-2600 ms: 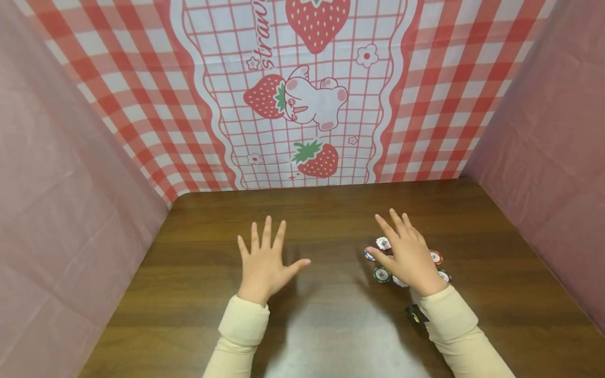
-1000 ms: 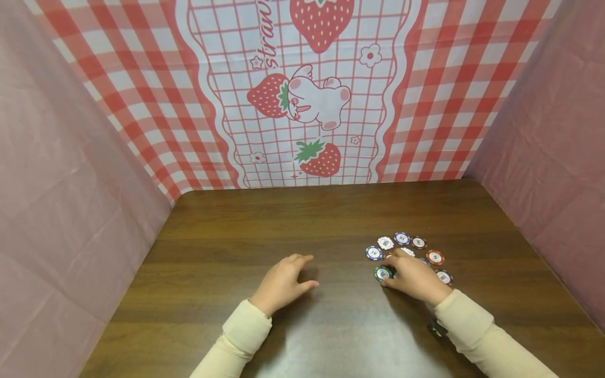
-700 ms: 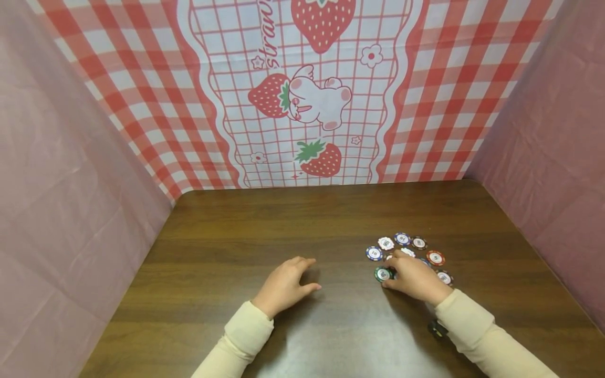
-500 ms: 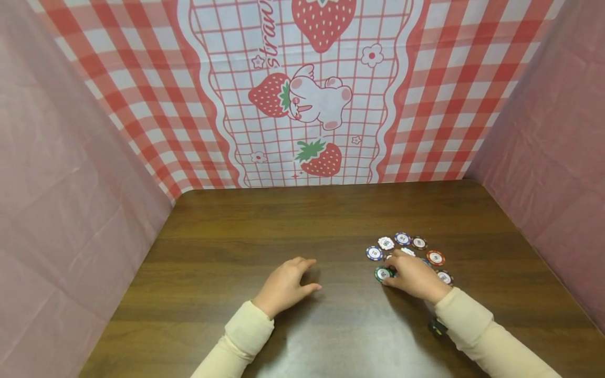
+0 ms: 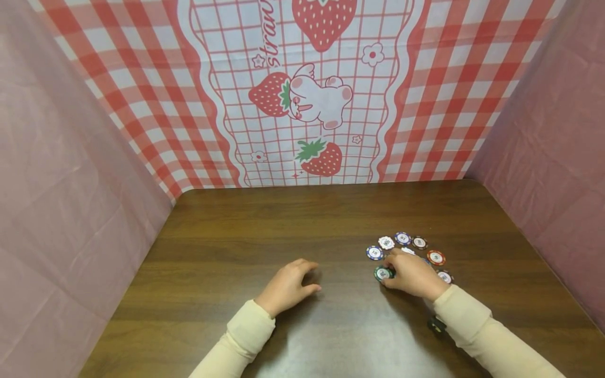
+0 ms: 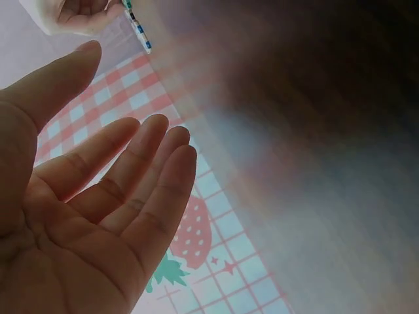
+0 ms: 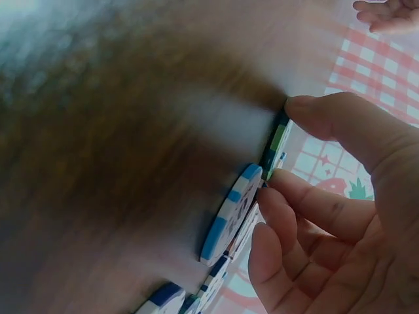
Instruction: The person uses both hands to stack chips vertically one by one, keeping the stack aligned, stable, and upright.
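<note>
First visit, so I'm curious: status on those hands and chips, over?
Left hand empty. Right hand pinches green-edged poker chip. Light-blue-and-white poker chip close by.

the left hand (image 5: 285,286) is relaxed, its fingers gently bent side by side, the thumb apart. the right hand (image 5: 415,274) pinches with thumb and index finger, its other fingers curled inward.

The wood-grained counter (image 5: 227,226) fills the frame's lower half (glare whitens its bottom middle). Right of centre, chips lie flat, loosely clustered: a green chip (image 5: 382,273) lower left, two blue chips (image 5: 375,253) and a white chip (image 5: 386,242) above, a red chip (image 5: 436,257) farther right.
</note>
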`<state>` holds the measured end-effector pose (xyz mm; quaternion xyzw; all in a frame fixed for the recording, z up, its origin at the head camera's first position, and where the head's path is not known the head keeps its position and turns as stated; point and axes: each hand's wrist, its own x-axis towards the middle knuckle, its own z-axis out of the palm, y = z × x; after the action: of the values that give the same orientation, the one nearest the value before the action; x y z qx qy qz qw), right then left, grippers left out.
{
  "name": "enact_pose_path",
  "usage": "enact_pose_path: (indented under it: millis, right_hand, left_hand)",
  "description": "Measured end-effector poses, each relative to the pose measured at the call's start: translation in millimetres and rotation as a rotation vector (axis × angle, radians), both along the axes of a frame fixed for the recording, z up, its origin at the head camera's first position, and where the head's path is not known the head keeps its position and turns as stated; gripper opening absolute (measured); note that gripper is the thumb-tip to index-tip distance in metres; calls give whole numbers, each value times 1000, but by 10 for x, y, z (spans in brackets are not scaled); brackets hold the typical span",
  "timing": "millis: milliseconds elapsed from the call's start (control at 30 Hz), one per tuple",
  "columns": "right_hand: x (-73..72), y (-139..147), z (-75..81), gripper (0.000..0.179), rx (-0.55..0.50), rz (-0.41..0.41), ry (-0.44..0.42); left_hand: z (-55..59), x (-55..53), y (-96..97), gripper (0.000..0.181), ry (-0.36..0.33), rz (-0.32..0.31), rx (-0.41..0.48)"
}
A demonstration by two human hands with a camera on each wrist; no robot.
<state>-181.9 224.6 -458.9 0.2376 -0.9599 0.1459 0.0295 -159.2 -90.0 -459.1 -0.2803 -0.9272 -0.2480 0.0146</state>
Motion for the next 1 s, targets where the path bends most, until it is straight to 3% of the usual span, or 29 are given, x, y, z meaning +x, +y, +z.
enact_pose_path:
  millis: [500,1000]
  right_hand:
    - [13,-210,69,23,-26,9,36]
    - [30,-561,87,30,-62,60,-13]
  left_hand:
    - [-7,-38,66,48,-42,-27,-51]
    - [8,-87,177,51,-38,-65,-142]
